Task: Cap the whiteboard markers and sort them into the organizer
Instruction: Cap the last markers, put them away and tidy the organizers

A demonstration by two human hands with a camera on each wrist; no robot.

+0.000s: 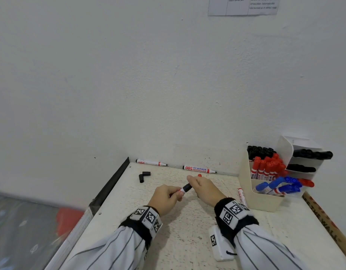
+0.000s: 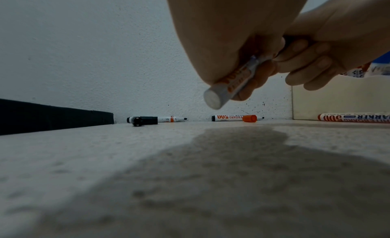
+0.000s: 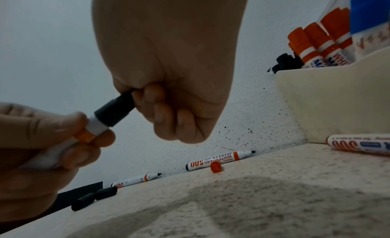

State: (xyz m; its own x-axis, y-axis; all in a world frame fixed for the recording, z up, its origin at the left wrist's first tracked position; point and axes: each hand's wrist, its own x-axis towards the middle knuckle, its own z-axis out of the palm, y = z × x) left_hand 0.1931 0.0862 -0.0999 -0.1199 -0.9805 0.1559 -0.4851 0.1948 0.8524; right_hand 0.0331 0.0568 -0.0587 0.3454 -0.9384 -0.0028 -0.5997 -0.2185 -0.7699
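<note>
Under right wrist: fingers point(image 3: 160, 106) grip black cap point(image 3: 115, 110); head view hides red cap point(image 3: 216, 166).

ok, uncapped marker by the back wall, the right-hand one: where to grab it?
Pinch the marker mid-barrel from above with the fingers. It lies flat along the wall, so the rear side is blocked; its bare tip points right, and the red cap sits just in front.

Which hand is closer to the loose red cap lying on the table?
The right hand. The red cap lies just beyond its knuckles, toward the wall. The left hand is farther away, nearer to the person and to the left, holding the marker.
</note>
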